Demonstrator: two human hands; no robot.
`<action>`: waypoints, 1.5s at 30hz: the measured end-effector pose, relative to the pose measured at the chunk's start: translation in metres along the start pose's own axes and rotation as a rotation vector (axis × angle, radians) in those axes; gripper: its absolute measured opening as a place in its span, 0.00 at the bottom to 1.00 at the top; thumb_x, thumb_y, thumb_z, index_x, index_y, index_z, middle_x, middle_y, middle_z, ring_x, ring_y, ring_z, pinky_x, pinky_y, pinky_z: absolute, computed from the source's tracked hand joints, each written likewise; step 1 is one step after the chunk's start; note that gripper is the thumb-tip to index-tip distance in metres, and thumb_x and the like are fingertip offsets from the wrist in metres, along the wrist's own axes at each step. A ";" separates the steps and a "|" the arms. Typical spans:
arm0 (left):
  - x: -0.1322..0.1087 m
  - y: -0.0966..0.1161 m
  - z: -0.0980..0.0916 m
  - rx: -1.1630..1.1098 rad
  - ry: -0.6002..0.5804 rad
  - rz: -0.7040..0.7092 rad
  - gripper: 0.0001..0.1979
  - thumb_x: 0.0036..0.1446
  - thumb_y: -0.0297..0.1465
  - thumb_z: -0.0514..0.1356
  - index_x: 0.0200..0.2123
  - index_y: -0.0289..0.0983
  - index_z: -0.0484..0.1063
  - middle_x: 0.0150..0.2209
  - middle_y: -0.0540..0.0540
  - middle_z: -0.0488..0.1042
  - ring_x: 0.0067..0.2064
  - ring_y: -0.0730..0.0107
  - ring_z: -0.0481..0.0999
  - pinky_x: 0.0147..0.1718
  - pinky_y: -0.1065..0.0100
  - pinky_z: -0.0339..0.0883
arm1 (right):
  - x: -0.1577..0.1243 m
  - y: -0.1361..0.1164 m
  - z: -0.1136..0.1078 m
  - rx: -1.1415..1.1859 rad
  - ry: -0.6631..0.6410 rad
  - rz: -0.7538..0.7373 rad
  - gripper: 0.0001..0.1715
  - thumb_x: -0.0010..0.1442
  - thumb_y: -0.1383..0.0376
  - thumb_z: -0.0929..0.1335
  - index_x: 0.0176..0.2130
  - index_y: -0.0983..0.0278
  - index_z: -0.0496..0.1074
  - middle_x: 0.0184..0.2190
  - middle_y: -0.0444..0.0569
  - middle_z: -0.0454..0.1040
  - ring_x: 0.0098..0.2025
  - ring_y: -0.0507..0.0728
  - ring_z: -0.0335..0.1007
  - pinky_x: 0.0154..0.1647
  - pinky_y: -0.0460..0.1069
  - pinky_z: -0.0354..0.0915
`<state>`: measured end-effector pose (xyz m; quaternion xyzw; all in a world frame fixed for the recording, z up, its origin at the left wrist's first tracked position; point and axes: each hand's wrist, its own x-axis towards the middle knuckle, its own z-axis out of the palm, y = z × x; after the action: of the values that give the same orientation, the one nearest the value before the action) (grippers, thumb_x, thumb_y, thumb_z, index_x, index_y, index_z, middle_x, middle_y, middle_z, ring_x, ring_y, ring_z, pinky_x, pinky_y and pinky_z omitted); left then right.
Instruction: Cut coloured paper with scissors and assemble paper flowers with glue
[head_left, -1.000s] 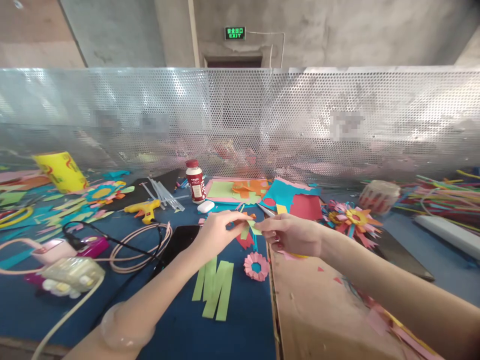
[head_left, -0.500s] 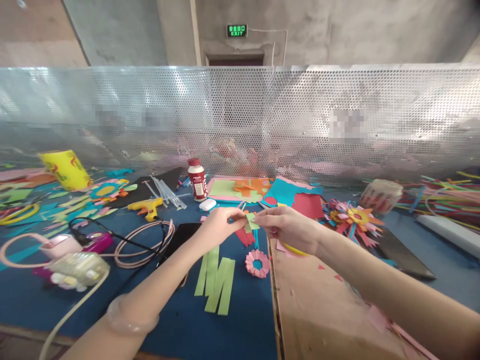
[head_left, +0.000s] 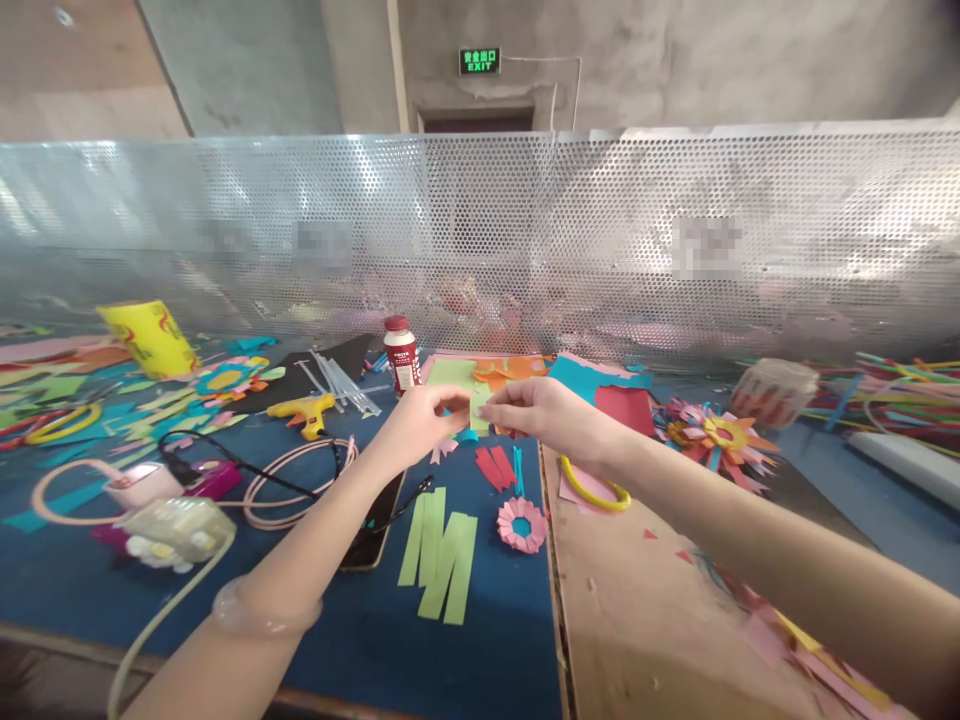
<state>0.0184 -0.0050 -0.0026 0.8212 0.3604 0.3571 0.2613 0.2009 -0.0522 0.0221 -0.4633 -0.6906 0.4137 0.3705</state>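
Observation:
Between both hands, above the table, is a small piece of light green paper [head_left: 478, 413]. My left hand [head_left: 429, 418] pinches its left edge, and the fingers of my right hand [head_left: 551, 413] are closed on its right side. Below them lie red paper strips [head_left: 495, 468], thin blue strips [head_left: 517, 470] and a pleated pink paper flower [head_left: 522, 525] with a blue centre. Several light green paper strips [head_left: 442, 560] lie nearer to me. Beside my right wrist are yellow scissor handles [head_left: 600, 492], partly hidden.
A yellow glue gun [head_left: 304, 410], clear glue sticks [head_left: 341, 385] and a red-capped bottle [head_left: 401, 358] stand or lie left of centre. Cables and a charger [head_left: 139, 482] spread at left, near a phone [head_left: 367, 550]. Finished paper flowers [head_left: 716, 435] lie at right, before a perforated metal screen [head_left: 480, 230].
Both hands, with the green paper, have shifted slightly left and away from me. More of the phone and the yellow handles now shows. The view has turned slightly left.

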 end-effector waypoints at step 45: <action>-0.015 0.006 0.039 -0.324 -0.174 -0.224 0.08 0.51 0.31 0.61 0.34 0.35 0.77 0.29 0.46 0.77 0.32 0.66 0.77 0.35 0.67 0.69 | -0.046 0.050 0.021 0.248 0.238 0.071 0.10 0.49 0.60 0.71 0.22 0.63 0.72 0.37 0.45 0.68 0.41 0.55 0.66 0.43 0.49 0.59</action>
<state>0.0438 -0.0272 -0.0278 0.7509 0.3636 0.3069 0.4580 0.2127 -0.0895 -0.0378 -0.4837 -0.5689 0.4507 0.4891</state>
